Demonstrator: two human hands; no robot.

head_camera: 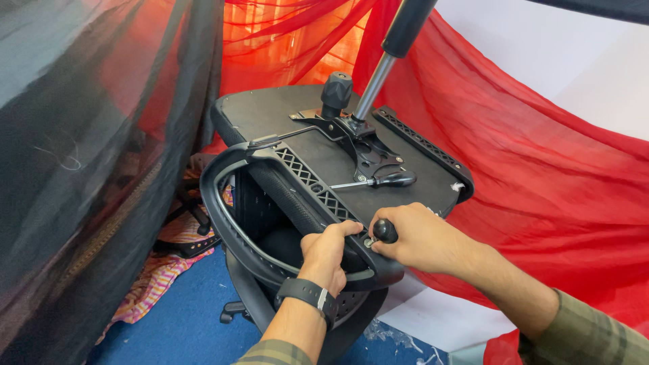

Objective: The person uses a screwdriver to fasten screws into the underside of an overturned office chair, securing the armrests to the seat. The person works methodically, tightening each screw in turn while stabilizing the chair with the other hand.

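1. The office chair seat lies overturned in front of you, its flat, matte black underside facing up, with rounded corners and a hard, faintly dusty finish.
2. A pressed-metal tilt mechanism sits at the middle of that underside; a ribbed black knob stands on it, and the gas lift cylinder rises beside it, a bright steel rod passing into a black sleeve.
3. A screwdriver with a slim steel shaft and a glossy black handle lies loose on the underside, just beside the mechanism.
4. The near armrest is a smooth black plastic loop, and its mounting bar has a lattice of small diamond-shaped openings.
5. Your left hand comes up from below, wrist bent back, fingers curled over the armrest's upper edge; its grip is pressed around that bar. A black wristwatch bands the wrist.
6. Your right hand reaches in from the right, forearm level, its grip pinching a second, stubby black tool handle that stands at the armrest's mounting point; its tip is hidden.
7. Sheer red fabric drapes in soft folds to the right, dark mesh netting hangs at the left, and blue carpet covers the floor.
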